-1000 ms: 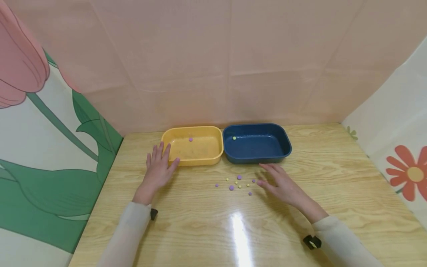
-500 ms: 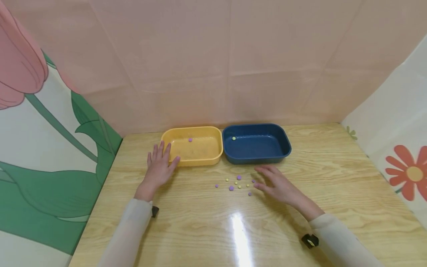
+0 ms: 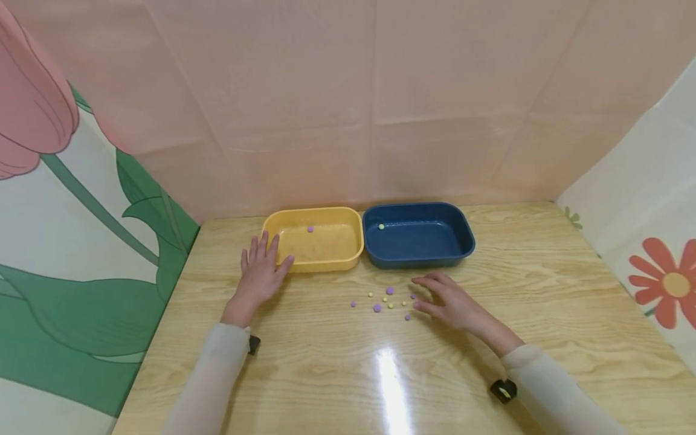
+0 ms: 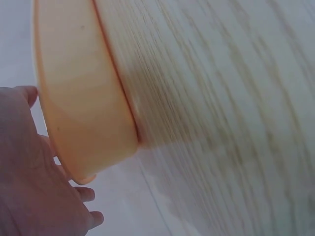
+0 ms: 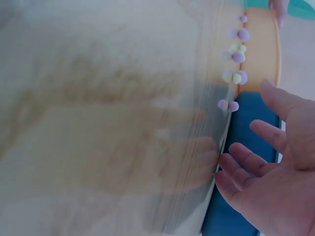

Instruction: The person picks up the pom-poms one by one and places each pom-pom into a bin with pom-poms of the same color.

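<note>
Right hand (image 3: pixel 454 305) had slid slightly left; its grip stood apart, holding nothing, beside purple balls (image 3: pixel 377 308) and yellow balls (image 5: pixel 236 78) on the tabletop (image 3: pixel 315 374). Left hand (image 3: pixel 258 278) lay spread at left end of yellow bin (image 3: pixel 326 264), blue bin (image 3: pixel 418 263) farther right. Stray fingertip could have set crowded balls rolling.

Free near tabletop (image 3: pixel 326 386) (trays (image 3: pixel 418 261) beyond)
</note>
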`<state>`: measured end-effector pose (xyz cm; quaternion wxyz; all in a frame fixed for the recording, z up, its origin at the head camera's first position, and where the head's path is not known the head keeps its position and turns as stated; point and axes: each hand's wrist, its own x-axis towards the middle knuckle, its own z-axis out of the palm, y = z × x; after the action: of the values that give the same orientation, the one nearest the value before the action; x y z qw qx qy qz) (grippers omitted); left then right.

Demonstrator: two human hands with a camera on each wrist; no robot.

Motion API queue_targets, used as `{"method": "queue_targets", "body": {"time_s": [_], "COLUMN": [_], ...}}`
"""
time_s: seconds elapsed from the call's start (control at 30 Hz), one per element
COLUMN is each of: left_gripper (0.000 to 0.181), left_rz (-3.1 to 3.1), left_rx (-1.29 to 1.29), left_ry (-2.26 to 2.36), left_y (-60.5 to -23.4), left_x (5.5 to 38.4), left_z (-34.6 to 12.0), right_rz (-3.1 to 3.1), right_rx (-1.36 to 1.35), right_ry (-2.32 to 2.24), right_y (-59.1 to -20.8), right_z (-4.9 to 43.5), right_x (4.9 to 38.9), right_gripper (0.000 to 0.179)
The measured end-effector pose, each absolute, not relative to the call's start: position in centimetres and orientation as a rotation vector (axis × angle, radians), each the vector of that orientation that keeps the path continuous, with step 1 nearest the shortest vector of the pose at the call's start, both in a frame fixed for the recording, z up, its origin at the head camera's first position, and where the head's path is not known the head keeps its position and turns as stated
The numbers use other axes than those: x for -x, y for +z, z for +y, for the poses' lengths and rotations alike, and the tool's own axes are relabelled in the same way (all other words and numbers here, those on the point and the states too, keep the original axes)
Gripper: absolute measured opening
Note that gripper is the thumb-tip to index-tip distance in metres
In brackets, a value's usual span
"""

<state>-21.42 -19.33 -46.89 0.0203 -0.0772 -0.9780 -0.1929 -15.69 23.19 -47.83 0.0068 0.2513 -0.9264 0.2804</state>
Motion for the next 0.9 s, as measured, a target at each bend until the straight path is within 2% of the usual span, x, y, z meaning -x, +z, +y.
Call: {"method": "queue_targets", "body": {"time_s": [0.9], "left_gripper": [0.073], "left_rz": [-3.052], "left_rx": [0.213], "left_ry": [-0.639], "left_y": [-47.0], "left_x": [22.1], "left_z": [-19.2], "right_rz": [-2.927], "right_rx": [-0.794], "right_ry": [0.922], "right_y": [-49.7], "right_z": [23.7], "right_x": [17.6], "right_gripper": [0.038]}}
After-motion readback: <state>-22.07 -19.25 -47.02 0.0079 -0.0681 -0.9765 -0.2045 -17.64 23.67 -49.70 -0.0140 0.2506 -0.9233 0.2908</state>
